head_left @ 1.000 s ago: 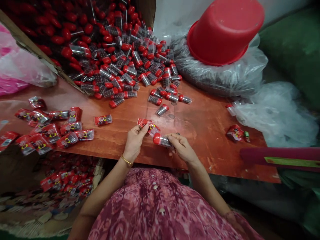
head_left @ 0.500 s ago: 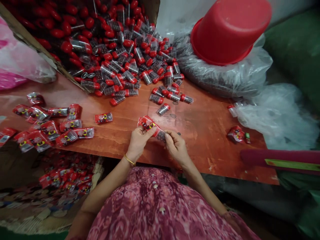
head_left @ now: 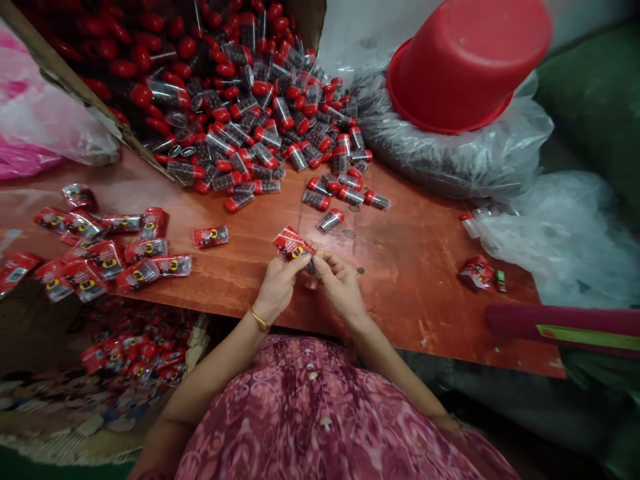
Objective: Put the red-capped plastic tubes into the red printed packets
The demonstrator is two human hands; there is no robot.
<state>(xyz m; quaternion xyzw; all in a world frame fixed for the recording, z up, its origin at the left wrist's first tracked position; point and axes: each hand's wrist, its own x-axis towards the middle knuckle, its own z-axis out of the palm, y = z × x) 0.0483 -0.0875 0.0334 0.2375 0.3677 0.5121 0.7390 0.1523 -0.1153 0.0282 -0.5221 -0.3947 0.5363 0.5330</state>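
My left hand (head_left: 279, 285) and my right hand (head_left: 339, 287) meet at the near edge of the wooden table (head_left: 410, 253), both pinched on one small red printed packet (head_left: 293, 244). The clear tube with a red cap is almost wholly inside the packet, with only a dark bit showing between my fingers. A gold bangle circles my left wrist. A big heap of red-capped clear tubes (head_left: 240, 113) spills from a cardboard box at the back. Several filled red packets (head_left: 100, 250) lie on the table's left side.
An upturned red basin (head_left: 465, 63) rests on a clear plastic bag of dark goods (head_left: 450, 157) at the back right. More clear plastic (head_left: 560, 240) lies right of it. A red packet (head_left: 476, 273) sits near the right edge. More packets fill a basket (head_left: 130, 357) below left.
My right hand has pushed the red-capped tube leftwards into the packet held by my left hand. The two hands have closed together. The view has shifted slightly.
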